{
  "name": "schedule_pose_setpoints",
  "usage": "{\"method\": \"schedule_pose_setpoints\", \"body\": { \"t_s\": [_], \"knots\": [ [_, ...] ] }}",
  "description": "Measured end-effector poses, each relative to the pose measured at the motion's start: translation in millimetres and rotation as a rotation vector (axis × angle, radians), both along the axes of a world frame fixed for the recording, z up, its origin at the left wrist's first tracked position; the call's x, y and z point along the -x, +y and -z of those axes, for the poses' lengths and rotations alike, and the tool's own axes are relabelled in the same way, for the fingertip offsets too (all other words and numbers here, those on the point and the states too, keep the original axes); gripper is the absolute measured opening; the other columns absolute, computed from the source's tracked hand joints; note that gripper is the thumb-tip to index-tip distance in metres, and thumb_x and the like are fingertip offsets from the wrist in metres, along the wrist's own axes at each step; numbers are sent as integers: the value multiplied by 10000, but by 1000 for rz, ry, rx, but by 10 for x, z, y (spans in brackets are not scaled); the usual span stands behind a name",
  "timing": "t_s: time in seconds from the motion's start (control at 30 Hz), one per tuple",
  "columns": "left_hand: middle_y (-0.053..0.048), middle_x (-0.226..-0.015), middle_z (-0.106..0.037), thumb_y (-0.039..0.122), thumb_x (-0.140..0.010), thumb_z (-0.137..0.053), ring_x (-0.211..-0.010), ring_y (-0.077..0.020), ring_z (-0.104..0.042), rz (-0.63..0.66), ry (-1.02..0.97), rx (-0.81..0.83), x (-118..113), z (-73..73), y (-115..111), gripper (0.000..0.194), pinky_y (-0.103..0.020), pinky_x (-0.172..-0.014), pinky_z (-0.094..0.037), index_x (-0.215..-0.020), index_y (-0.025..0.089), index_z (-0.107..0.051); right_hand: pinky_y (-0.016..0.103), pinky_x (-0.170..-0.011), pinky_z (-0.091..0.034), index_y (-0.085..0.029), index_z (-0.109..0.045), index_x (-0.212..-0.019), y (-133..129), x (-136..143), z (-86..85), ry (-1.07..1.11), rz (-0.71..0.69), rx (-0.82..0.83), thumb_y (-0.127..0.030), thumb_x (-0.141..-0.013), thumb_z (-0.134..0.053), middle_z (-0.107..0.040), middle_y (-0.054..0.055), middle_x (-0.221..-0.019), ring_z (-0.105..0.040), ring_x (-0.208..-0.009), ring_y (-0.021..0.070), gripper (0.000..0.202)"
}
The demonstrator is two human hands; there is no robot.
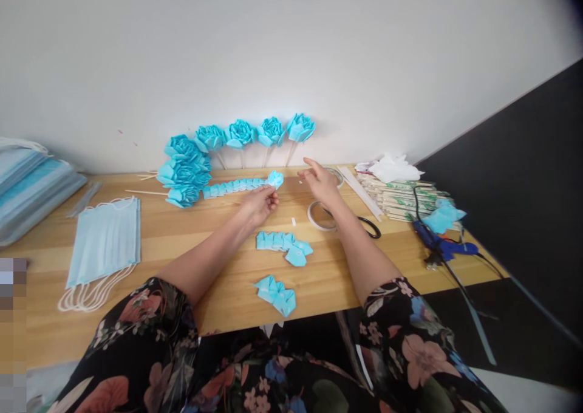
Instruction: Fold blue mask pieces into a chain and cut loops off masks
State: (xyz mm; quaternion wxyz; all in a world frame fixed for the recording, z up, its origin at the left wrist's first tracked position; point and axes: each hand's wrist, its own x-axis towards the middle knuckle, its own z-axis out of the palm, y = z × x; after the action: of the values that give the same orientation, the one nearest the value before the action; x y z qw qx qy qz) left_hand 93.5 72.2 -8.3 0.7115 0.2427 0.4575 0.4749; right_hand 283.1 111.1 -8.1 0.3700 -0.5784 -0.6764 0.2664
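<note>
My left hand [262, 205] is closed, with its fingertips pinched on a small folded blue petal [275, 178] at the right end of a row of folded blue petals [232, 187]. To its right, my right hand [322, 185] is raised over the table with fingers stretched and apart. A tiny white bit [300, 182] shows by its fingertips; whether they touch it I cannot tell. Beneath its wrist lies a tape roll [310, 216], with another tape roll [340, 177] behind the hand. Nearer me lie a short petal strip [274, 241] and a smaller folded cluster [276, 296].
Blue paper-like roses [240, 133] on sticks lean along the wall, with more roses [182, 173] piled at left. Face masks [107, 237] lie farther left. At right are black-handled scissors [370, 227], packaged sticks [401, 197] and a blue glue gun [449, 247] with a cord.
</note>
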Motion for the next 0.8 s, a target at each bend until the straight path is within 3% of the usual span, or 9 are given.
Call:
{"method": "schedule_pose_setpoints", "body": {
  "t_s": [0.1,0.17,0.23,0.37,0.53,0.67,0.8],
  "knots": [
    [27,-571,-527,80,-958,-510,-451,-57,-503,-20,5,-13,8,20,-9,228,-158,-436,-327,-741,151,-501,441,-1032,-449,-90,-446,-1480,-62,37,3,-571,-63,-42,-133,-950,-384,-726,198,-1204,-673,-1128,303,536],
    [27,-573,-524,79,-951,-516,-457,-56,-504,-21,16,-22,19,27,-18,225,-156,-443,-335,-738,151,-504,429,-1031,-431,-50,-465,-1454,-116,78,-5,-761,-123,-31,-51,-911,-379,-730,236,-1158,-677,-1110,317,550],
    [28,-568,-517,78,-946,-516,-458,-56,-499,-15,34,-29,24,28,-20,226,-156,-447,-339,-733,151,-503,421,-1029,-422,-49,-545,-1371,-202,112,-29,-818,-180,-34,-11,-883,-381,-735,247,-1120,-682,-1089,322,517],
    [29,-553,-512,73,-918,-540,-454,-62,-491,19,101,-31,-36,13,33,216,-162,-454,-337,-722,157,-500,418,-1044,-418,-108,-634,-1235,-554,134,-94,-807,-335,-44,-40,-870,-462,-753,197,-1070,-691,-1044,311,409],
    [-38,-582,-610,32,-882,-487,-463,-114,-525,183,247,15,-206,-64,152,187,-210,-479,-378,-750,156,-534,441,-1067,-424,-135,-608,-1315,-1024,52,-131,-611,-547,-38,-76,-888,-487,-759,149,-1106,-713,-1006,280,447],
    [-81,-606,-664,106,-893,-530,-455,-147,-546,321,368,42,-227,-133,197,120,-238,-474,-379,-811,142,-609,401,-993,-490,-216,-560,-1419,-1104,-62,-126,-371,-464,-24,-112,-932,-447,-706,103,-1295,-680,-1149,276,511],
    [-17,-436,-531,216,-896,-630,-357,-120,-434,318,471,24,-137,-136,200,143,-224,-410,-236,-777,138,-642,392,-1008,-481,-217,-650,-1308,-1110,-154,-142,-327,-399,-63,-101,-914,-461,-721,87,-1270,-670,-1166,263,452]
  ]
}}
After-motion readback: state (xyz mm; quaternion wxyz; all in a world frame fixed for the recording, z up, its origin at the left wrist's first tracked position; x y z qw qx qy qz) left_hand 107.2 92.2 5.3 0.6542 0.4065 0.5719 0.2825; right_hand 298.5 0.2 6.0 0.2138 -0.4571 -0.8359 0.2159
